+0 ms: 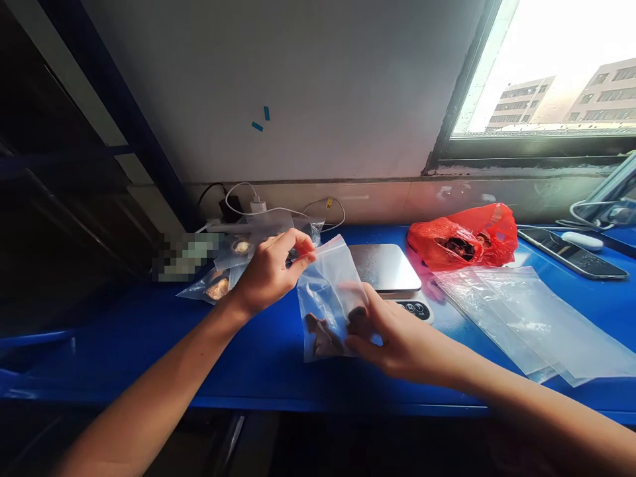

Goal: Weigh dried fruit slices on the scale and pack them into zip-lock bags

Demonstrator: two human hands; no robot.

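Above the front of the blue table, a clear zip bag hangs between my hands, with several brown dried pieces at its bottom. Thumb and fingers of my left hand pinch its upper left corner. My right hand grips the bag's lower right side, its fingertips partly behind the film. Just behind the bag stands a kitchen scale with a metal plate, partly covered by the bag and my right hand.
Filled clear bags lie at the left. A red plastic bag with dark dried pieces sits right of the scale, behind flat zip bags. A phone and white cables lie toward the back.
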